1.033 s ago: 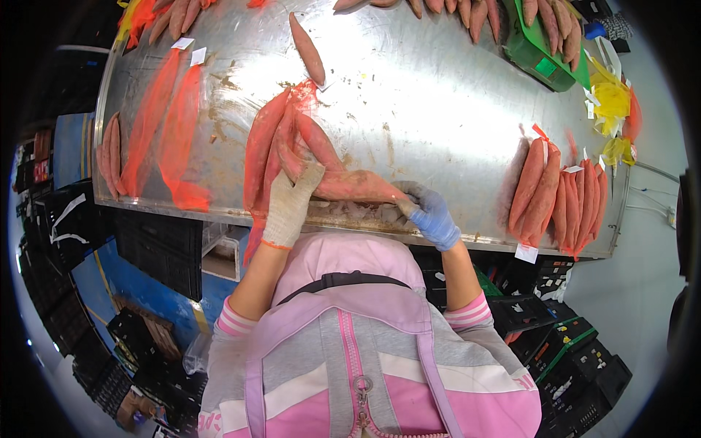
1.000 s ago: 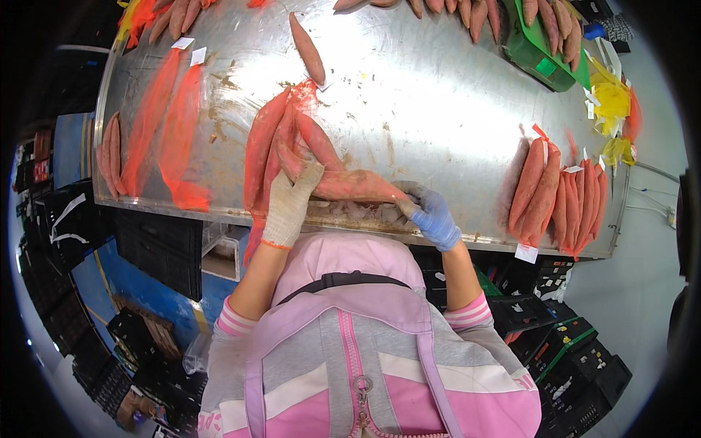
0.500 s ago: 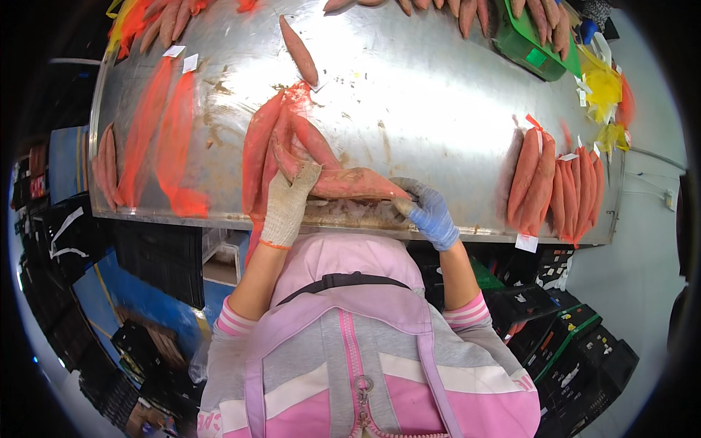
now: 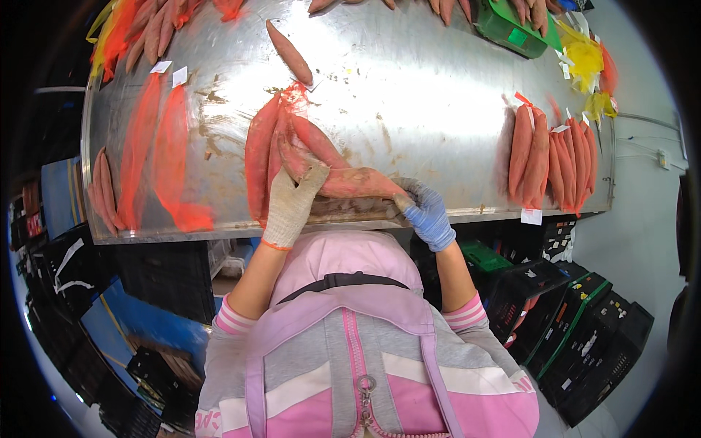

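Note:
A red mesh bag [image 4: 261, 157] with several sweet potatoes in it lies near the table's front edge, its gathered end pointing away from me. Across the front of it stretches a large sweet potato [image 4: 358, 182]. My left hand [image 4: 293, 201], in a cream knitted glove, is closed around the left part of this sweet potato, by the bag's near end. My right hand [image 4: 426, 212], in a blue-and-grey glove, pinches its right tip. Whether mesh covers this sweet potato is hard to make out. A loose sweet potato [image 4: 289, 53] lies just beyond the bag.
Two flat red mesh bags [image 4: 175, 157] with white tags lie to the left, beside a few sweet potatoes [image 4: 104, 190]. Filled mesh bags [image 4: 529, 157] stand at the right edge. A green crate [image 4: 511, 33] sits far right on the metal table [image 4: 438, 109]. Black crates [image 4: 591, 343] are stacked below.
The view has shifted slightly, so the table appears turned a little. Both hands keep their hold on the sweet potato. The mesh hanging over the table edge beside my left wrist no longer shows.

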`<state>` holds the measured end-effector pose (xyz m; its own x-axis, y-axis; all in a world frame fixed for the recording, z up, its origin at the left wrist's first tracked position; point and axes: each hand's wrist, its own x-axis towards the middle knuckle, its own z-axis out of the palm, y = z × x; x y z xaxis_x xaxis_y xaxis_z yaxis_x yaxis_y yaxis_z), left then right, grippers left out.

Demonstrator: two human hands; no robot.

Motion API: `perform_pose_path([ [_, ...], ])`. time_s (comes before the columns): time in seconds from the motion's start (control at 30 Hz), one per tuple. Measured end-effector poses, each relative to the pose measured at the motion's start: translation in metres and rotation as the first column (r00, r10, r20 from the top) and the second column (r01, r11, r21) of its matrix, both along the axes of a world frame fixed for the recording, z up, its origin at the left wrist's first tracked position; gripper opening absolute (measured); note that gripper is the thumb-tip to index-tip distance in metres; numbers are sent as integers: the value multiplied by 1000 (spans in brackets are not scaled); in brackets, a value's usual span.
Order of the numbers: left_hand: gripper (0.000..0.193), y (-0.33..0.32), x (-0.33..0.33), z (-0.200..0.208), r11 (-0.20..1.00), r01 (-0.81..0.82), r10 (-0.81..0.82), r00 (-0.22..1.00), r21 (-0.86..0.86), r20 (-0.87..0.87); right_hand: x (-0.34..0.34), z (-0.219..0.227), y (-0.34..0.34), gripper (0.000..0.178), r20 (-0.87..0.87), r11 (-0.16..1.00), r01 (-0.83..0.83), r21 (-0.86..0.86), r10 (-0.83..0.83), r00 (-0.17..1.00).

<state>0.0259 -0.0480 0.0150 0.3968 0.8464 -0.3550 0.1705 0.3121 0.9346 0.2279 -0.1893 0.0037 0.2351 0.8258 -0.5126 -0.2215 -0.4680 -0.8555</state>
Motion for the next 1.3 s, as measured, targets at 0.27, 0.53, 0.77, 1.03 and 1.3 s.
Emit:
perform_pose_path([
  [0.27, 32, 14, -21, -6, 995, 64, -58, 996, -82, 71, -34, -5, -3, 37, 267, 1000, -10, 1, 9, 964],
  [0.53, 41, 27, -38, -13, 973, 72, -42, 990, -221, 137, -64, 7, -6, 45, 28, 991, 100, 90, -103, 994],
  [0.77, 38, 26, -45, -7, 998, 38, -34, 996, -51, 82, -63, 12, 0, 48, 26, 990, 43, 132, -47, 999],
  [1.03, 33, 11, -46, -2, 997, -62, 69, 986, -53, 151, -42, 10, 19, 45, 45, 994, 44, 98, -49, 998],
  [1.3, 38, -13, -28, 8, 920, -285, 387, 759, -268, 523, -20, 7, 25, 47, -148, 957, 39, 288, 4, 989],
])
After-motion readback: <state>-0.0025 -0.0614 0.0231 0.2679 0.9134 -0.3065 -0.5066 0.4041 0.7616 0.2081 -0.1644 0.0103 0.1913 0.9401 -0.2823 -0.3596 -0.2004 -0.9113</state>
